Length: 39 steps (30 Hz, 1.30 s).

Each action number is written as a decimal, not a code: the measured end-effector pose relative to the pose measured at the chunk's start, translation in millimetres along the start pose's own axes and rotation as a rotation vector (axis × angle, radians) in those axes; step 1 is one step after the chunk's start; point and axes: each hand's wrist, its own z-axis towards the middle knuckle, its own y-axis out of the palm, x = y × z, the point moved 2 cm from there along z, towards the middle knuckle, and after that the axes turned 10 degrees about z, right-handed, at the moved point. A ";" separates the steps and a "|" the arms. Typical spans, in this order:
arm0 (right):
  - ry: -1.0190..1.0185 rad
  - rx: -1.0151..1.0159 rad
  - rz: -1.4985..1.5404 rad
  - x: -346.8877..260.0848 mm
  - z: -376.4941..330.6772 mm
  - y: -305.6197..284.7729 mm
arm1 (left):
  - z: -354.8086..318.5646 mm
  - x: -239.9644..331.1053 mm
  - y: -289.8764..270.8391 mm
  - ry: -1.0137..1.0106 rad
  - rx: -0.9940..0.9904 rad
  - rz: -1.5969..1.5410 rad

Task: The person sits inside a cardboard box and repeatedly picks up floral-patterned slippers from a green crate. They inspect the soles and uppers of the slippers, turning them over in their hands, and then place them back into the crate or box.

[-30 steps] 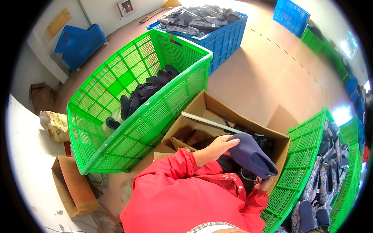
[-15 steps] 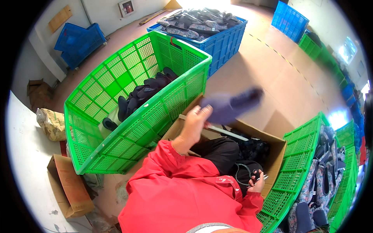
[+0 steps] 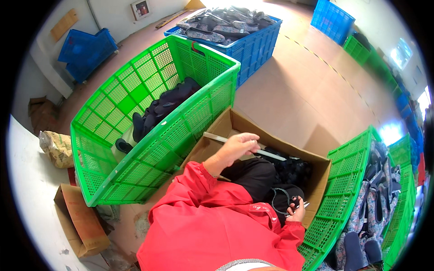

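Left of the grips stands a large green plastic lattice crate [image 3: 149, 131] holding dark shoes. The left hand [image 3: 235, 147] hovers loosely open, empty, over the brown cardboard box [image 3: 226, 124]. The right hand [image 3: 296, 210] grips small scissors [image 3: 298, 207] low inside it.

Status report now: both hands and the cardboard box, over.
Left hand empty, fingers loose, over the open cardboard box. Right hand grips scissors low in the box. Dark shoes inside; green crate at left. Nothing blocking.
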 end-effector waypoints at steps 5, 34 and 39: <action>-0.017 -0.009 0.040 -0.5 -3.6 -1.0 | 8.5 -16.9 35.9 -0.003 -0.148 0.060; -0.034 -0.206 0.114 8.9 3.8 -5.7 | 13.2 -40.1 123.4 -0.160 -0.334 0.203; -0.034 -0.210 0.137 7.9 2.4 -5.6 | 13.2 -40.9 126.4 -0.170 -0.328 0.212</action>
